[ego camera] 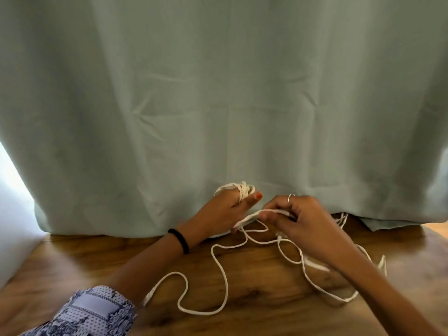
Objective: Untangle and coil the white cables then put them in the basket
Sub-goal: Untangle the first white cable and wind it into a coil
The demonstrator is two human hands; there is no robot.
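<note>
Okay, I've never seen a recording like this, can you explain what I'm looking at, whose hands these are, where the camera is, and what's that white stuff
There is no machine here. One camera worn on a person's head looks forward and down at their own two bare hands. The left hand has white cable wound in loops round its fingers, a coil in the making. The right hand pinches a stretch of the same white cable, whose loose, tangled remainder lies on the wooden table. Behind hangs a pale green curtain. No basket is in view.
</note>
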